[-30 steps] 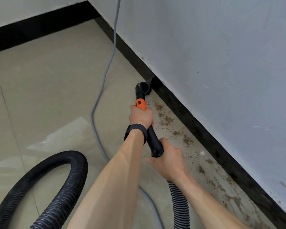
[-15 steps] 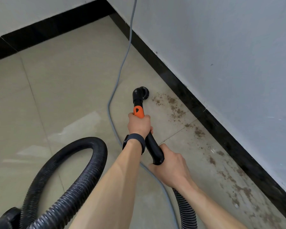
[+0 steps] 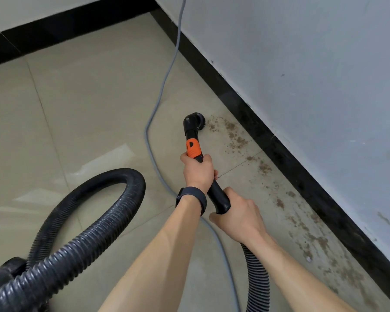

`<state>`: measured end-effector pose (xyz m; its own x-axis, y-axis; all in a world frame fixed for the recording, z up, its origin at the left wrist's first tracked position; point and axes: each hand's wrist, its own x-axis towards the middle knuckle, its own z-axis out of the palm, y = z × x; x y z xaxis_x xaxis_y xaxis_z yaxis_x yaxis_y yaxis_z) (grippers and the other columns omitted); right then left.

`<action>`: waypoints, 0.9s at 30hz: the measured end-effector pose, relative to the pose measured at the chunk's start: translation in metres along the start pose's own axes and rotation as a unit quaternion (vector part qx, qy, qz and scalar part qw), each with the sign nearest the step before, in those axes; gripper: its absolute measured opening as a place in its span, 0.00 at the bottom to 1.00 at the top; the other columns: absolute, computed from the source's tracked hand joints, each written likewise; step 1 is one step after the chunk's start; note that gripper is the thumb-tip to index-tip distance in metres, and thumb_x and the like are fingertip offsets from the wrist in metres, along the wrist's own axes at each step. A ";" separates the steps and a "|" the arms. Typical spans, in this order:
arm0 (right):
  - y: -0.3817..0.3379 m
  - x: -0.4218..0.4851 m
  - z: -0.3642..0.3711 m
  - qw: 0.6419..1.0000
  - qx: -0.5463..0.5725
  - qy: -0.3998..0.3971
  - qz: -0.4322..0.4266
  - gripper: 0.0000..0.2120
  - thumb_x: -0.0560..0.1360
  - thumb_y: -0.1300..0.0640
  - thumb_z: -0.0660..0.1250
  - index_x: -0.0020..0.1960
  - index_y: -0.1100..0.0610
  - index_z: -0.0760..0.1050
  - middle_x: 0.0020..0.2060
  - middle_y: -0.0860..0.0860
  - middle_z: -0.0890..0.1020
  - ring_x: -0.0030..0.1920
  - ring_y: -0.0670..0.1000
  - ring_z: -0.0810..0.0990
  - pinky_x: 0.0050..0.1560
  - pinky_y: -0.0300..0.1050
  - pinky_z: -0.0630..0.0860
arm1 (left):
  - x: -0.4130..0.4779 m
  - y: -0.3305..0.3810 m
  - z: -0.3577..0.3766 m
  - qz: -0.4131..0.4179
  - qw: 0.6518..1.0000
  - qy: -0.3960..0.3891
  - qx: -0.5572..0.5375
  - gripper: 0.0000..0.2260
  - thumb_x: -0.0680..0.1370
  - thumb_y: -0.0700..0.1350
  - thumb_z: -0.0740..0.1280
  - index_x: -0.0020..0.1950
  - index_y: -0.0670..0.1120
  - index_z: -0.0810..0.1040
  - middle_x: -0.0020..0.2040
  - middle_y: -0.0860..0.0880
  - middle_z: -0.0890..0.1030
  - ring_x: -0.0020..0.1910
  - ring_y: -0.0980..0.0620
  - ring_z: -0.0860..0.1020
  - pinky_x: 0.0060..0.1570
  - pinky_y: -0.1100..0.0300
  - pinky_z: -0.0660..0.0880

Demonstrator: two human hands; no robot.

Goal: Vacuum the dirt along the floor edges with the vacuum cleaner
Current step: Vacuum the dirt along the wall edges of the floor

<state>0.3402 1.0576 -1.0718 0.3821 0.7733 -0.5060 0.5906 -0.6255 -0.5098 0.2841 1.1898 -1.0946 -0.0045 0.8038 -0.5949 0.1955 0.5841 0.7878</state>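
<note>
The left hand is curled tight around the black wand, just below its orange collar. The right hand grips the near end of the wand, where the ribbed hose joins. The round brush nozzle is down on the floor, just left of the brown dirt along the black baseboard. Most fingertips are hidden behind the wand. The vacuum body is cut off at the near left edge.
</note>
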 end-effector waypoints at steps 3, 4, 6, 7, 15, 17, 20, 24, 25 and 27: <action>-0.004 0.000 -0.001 1.000 -0.018 0.003 -0.003 0.15 0.69 0.47 0.72 0.45 0.47 0.65 0.38 0.49 0.78 0.39 0.56 0.78 0.35 0.47 0.73 | 0.002 0.002 0.002 0.006 1.000 0.014 0.012 0.15 0.81 0.45 0.62 0.65 0.46 0.62 0.46 0.44 0.77 0.29 0.47 0.77 0.26 0.59 0.75; -0.005 0.001 -0.002 1.000 -0.021 0.006 -0.002 0.16 0.69 0.47 0.72 0.44 0.47 0.64 0.38 0.49 0.78 0.39 0.56 0.78 0.35 0.47 0.72 | 0.003 0.003 0.004 0.008 1.000 0.017 0.019 0.15 0.81 0.46 0.62 0.65 0.46 0.62 0.46 0.43 0.78 0.29 0.46 0.77 0.25 0.60 0.74; -0.007 0.003 -0.006 1.000 -0.027 0.009 0.000 0.16 0.69 0.48 0.72 0.43 0.46 0.64 0.38 0.49 0.79 0.38 0.54 0.77 0.33 0.46 0.70 | 0.005 0.006 0.007 0.010 1.000 0.017 0.024 0.14 0.81 0.46 0.62 0.65 0.47 0.62 0.46 0.42 0.79 0.30 0.45 0.78 0.26 0.60 0.73; -0.008 0.004 -0.008 1.000 -0.030 0.009 -0.001 0.15 0.69 0.48 0.72 0.43 0.46 0.64 0.38 0.49 0.79 0.38 0.53 0.77 0.33 0.46 0.70 | 0.006 0.007 0.008 0.007 1.000 0.016 0.024 0.14 0.81 0.46 0.62 0.64 0.47 0.62 0.46 0.42 0.79 0.30 0.45 0.78 0.26 0.59 0.73; -0.004 0.015 -0.011 0.999 -0.035 0.015 -0.006 0.16 0.69 0.48 0.73 0.50 0.49 0.70 0.40 0.49 0.81 0.44 0.58 0.80 0.40 0.51 0.78 | 0.014 0.012 0.022 0.020 0.999 0.008 0.023 0.14 0.80 0.43 0.62 0.63 0.45 0.62 0.42 0.43 0.77 0.27 0.46 0.76 0.26 0.58 0.73; -0.001 0.018 -0.014 0.999 -0.031 0.021 -0.005 0.16 0.69 0.48 0.73 0.50 0.50 0.70 0.40 0.49 0.81 0.44 0.59 0.80 0.42 0.53 0.79 | 0.016 0.014 0.027 0.024 0.999 0.006 0.024 0.13 0.80 0.42 0.62 0.62 0.46 0.62 0.43 0.42 0.77 0.27 0.45 0.76 0.26 0.57 0.74; 0.004 0.022 -0.018 0.999 -0.020 0.026 0.001 0.16 0.68 0.49 0.73 0.50 0.50 0.70 0.40 0.50 0.81 0.44 0.59 0.81 0.43 0.55 0.80 | 0.017 0.016 0.034 0.025 0.999 -0.004 0.033 0.13 0.80 0.42 0.61 0.62 0.46 0.61 0.43 0.42 0.78 0.28 0.45 0.77 0.26 0.58 0.73; 0.012 0.027 -0.020 0.999 -0.010 0.035 0.005 0.15 0.68 0.48 0.73 0.48 0.49 0.69 0.39 0.50 0.81 0.43 0.58 0.80 0.41 0.55 0.80 | 0.019 0.016 0.045 0.029 0.999 -0.014 0.040 0.13 0.80 0.43 0.62 0.61 0.47 0.61 0.43 0.44 0.77 0.28 0.46 0.77 0.27 0.58 0.75; 0.014 0.028 -0.021 0.999 -0.008 0.037 0.006 0.15 0.68 0.48 0.73 0.48 0.49 0.69 0.39 0.50 0.80 0.43 0.58 0.80 0.41 0.55 0.80 | 0.019 0.016 0.048 0.031 0.998 -0.016 0.042 0.13 0.80 0.43 0.62 0.62 0.47 0.61 0.43 0.44 0.77 0.28 0.46 0.77 0.27 0.58 0.74; 0.018 0.029 -0.024 0.999 -0.004 0.040 0.011 0.15 0.68 0.48 0.73 0.48 0.49 0.69 0.39 0.50 0.80 0.43 0.58 0.79 0.41 0.54 0.79 | 0.019 0.015 0.054 0.034 0.998 -0.022 0.043 0.13 0.80 0.43 0.62 0.62 0.47 0.62 0.44 0.44 0.77 0.28 0.46 0.77 0.26 0.58 0.74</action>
<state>0.3788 1.0718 -1.0790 0.4502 0.7651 -0.4604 0.5875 -0.6421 -0.4926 0.3402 1.2079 -1.1029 0.0540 0.8340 -0.5491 0.2770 0.5158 0.8107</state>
